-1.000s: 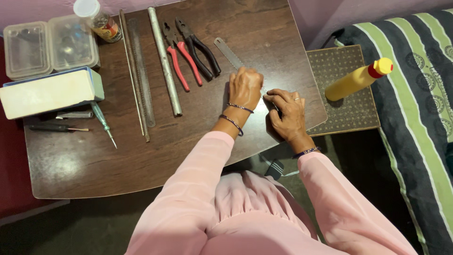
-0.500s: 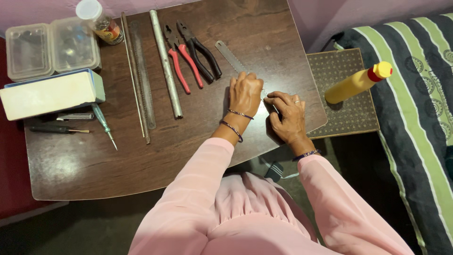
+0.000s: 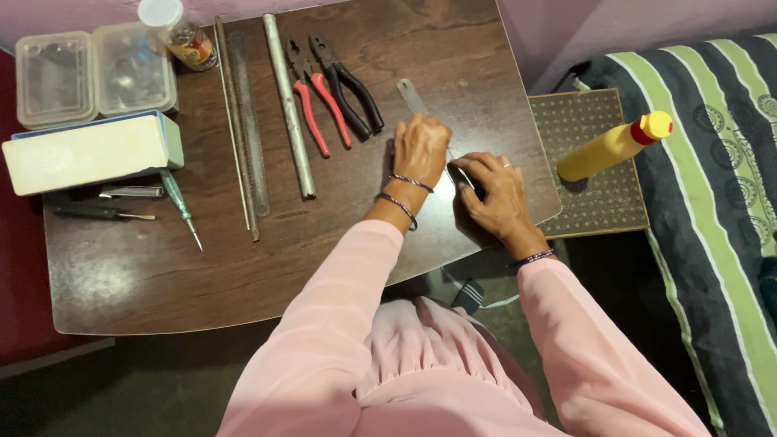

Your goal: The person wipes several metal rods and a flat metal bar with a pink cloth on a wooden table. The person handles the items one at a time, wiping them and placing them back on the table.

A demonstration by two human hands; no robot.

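Pressed flat, her left hand (image 3: pixel 421 150) pins the thin metal strip (image 3: pixel 411 95) just right of the black-handled pliers (image 3: pixel 350 85). Her right hand (image 3: pixel 495 194) pinches something small, indistinct, at the strip's near end. Both hands have barely moved: the work continues in place.

Left hand (image 3: pixel 421 150) on metal ruler (image 3: pixel 411 97), right hand (image 3: pixel 495 194) beside, pliers (image 3: pixel 332 89) near

Dark wooden surface (image 3: pixel 243 275), carrying pliers (image 3: pixel 328 89), steel rod (image 3: pixel 287 105) and ruler (image 3: pixel 247 121) left of the grip; clear boxes (image 3: pixel 93 73) farther left.
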